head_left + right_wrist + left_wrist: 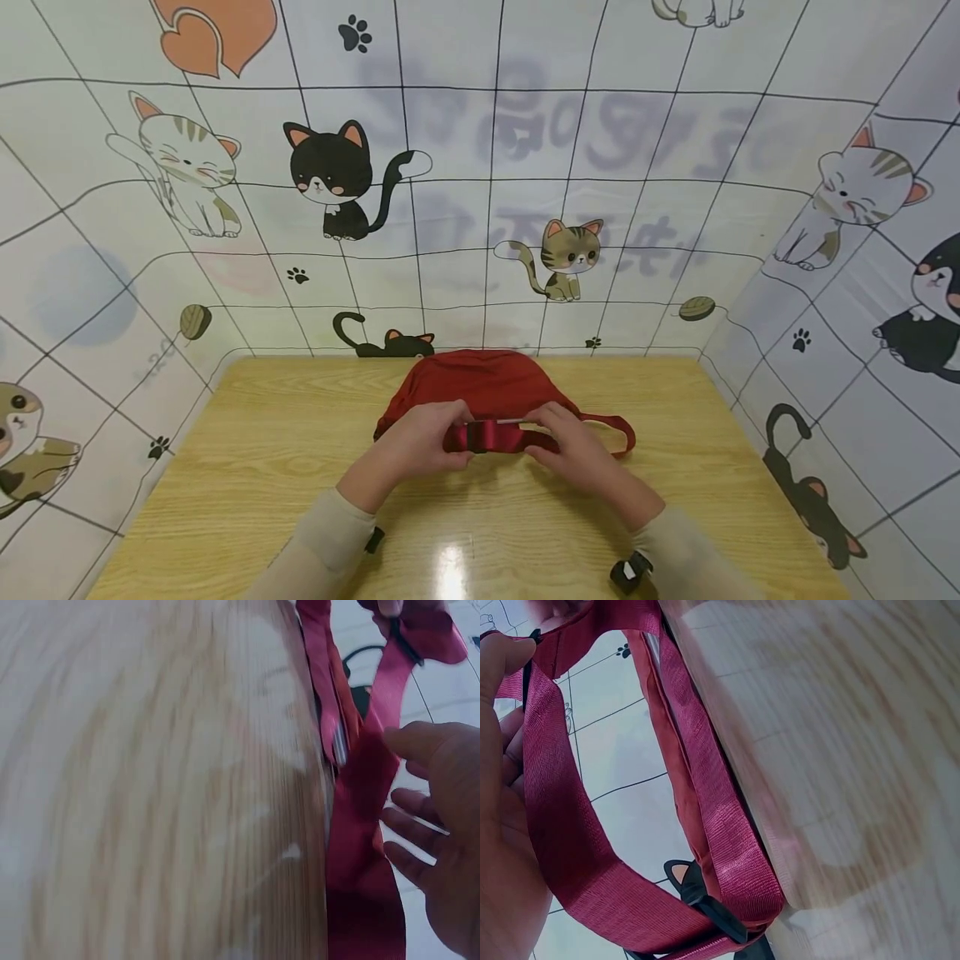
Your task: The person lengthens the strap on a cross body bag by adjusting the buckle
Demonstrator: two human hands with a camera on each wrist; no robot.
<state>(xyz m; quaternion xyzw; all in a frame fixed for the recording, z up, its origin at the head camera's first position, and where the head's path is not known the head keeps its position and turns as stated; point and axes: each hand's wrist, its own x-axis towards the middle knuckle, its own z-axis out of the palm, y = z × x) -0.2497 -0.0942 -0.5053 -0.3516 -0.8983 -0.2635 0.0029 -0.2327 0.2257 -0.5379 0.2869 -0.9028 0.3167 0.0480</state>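
Observation:
A red waist bag (480,379) lies on the table, its webbing strap (506,437) stretched between the two hands on the near side. My left hand (431,437) pinches the strap beside a black adjuster (472,437); in the left wrist view, the thumb presses next to it and the strap (562,810) loops down to a black buckle piece (705,900). My right hand (573,446) holds the strap farther right. In the right wrist view its thumb lies on the strap (367,780), with the other fingers at the strap's far edge, partly hidden.
A loop of strap (622,433) sticks out right of the bag on the wooden table (300,500). White cloth walls (465,208) printed with grid lines and cats stand behind and at both sides. Both forearms wear light sleeves (326,542) with black wrist devices (630,573).

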